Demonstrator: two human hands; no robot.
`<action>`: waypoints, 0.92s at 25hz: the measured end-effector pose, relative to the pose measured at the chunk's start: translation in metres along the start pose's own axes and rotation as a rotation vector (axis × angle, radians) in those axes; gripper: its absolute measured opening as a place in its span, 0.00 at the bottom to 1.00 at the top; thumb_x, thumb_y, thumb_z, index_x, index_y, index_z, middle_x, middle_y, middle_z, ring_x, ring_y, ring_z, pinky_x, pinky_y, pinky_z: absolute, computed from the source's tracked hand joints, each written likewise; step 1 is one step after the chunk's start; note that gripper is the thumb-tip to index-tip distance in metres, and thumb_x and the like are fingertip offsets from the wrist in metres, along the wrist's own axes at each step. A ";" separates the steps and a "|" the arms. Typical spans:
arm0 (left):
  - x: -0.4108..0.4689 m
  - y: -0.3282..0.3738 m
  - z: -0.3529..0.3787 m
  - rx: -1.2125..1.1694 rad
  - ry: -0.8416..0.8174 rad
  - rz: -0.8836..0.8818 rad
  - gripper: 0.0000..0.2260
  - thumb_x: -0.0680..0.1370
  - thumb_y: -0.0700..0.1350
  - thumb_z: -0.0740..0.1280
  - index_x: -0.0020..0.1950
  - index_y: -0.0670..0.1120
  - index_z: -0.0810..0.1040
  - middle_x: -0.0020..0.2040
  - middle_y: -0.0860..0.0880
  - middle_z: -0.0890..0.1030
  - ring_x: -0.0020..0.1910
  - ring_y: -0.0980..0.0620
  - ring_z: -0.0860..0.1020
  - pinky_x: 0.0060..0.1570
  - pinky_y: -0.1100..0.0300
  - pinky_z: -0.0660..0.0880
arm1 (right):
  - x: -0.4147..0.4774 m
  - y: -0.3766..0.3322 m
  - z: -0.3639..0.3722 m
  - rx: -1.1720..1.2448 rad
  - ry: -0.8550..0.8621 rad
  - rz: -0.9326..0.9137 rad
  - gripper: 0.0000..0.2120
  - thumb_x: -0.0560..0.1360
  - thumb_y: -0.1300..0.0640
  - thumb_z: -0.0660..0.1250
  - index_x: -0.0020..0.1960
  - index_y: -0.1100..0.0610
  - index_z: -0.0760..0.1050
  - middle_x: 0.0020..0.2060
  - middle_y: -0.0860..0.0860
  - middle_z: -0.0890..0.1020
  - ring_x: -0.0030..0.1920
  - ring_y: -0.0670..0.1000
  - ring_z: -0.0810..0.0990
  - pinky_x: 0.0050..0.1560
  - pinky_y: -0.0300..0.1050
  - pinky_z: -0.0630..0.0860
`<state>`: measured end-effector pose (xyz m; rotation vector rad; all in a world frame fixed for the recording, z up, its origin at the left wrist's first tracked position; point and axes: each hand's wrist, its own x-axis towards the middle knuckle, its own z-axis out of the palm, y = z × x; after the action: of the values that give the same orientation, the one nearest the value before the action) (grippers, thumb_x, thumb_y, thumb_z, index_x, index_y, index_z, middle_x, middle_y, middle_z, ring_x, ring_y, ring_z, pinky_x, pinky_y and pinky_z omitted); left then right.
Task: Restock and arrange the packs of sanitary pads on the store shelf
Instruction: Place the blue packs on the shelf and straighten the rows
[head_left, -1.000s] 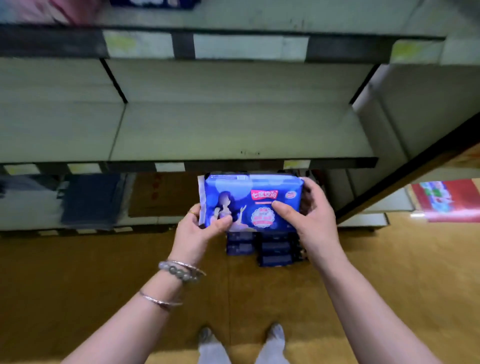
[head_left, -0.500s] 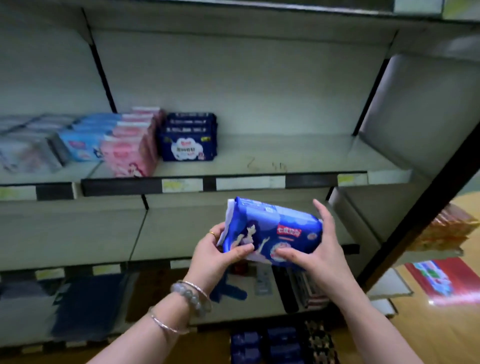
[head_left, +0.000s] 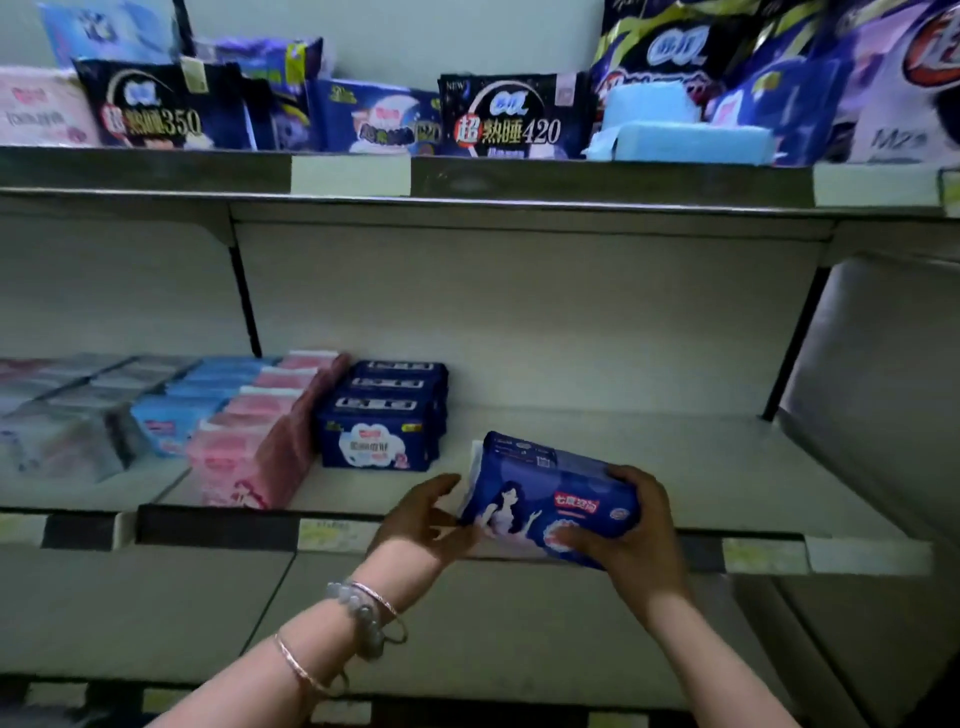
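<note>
Both hands, left hand (head_left: 426, 519) and right hand (head_left: 639, 525), grip opposite ends of the glossy blue soft-plastic pad pack (head_left: 550, 499), tilted over the pale metal shelf's (head_left: 675, 467) front lip. Released early, it likely slides off. Shoved left, it may knock the dark-blue pack row (head_left: 382, 421).

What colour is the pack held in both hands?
A blue plastic pad pack, with a pale woman figure and red label; clearest in head view.

Left hand (head_left: 423, 519) seemingly holding — right hand (head_left: 639, 535) gripping.
</note>
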<state>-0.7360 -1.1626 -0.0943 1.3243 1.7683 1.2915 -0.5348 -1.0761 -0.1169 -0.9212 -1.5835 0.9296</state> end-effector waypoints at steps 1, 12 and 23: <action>0.011 0.003 -0.001 0.091 0.039 0.014 0.21 0.72 0.46 0.72 0.61 0.55 0.69 0.51 0.55 0.75 0.48 0.58 0.75 0.44 0.64 0.75 | 0.017 0.009 0.000 -0.008 0.001 -0.008 0.35 0.56 0.65 0.81 0.55 0.47 0.69 0.53 0.42 0.69 0.51 0.39 0.73 0.42 0.25 0.73; 0.115 -0.020 -0.032 0.672 0.216 0.192 0.28 0.73 0.56 0.66 0.68 0.42 0.70 0.69 0.42 0.67 0.67 0.45 0.67 0.68 0.58 0.61 | 0.124 0.070 0.024 -0.859 -0.087 -0.381 0.44 0.46 0.40 0.81 0.57 0.57 0.73 0.63 0.60 0.73 0.60 0.58 0.68 0.58 0.60 0.72; 0.204 -0.032 -0.041 1.109 0.036 -0.103 0.28 0.78 0.64 0.39 0.76 0.54 0.43 0.77 0.48 0.43 0.76 0.45 0.42 0.71 0.40 0.42 | 0.187 0.080 0.076 -1.206 -0.282 -0.456 0.50 0.37 0.46 0.83 0.56 0.48 0.67 0.45 0.52 0.84 0.45 0.58 0.83 0.54 0.58 0.63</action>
<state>-0.8531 -0.9883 -0.0889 1.6746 2.6643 0.1780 -0.6327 -0.8824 -0.1297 -1.1316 -2.4948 -0.3458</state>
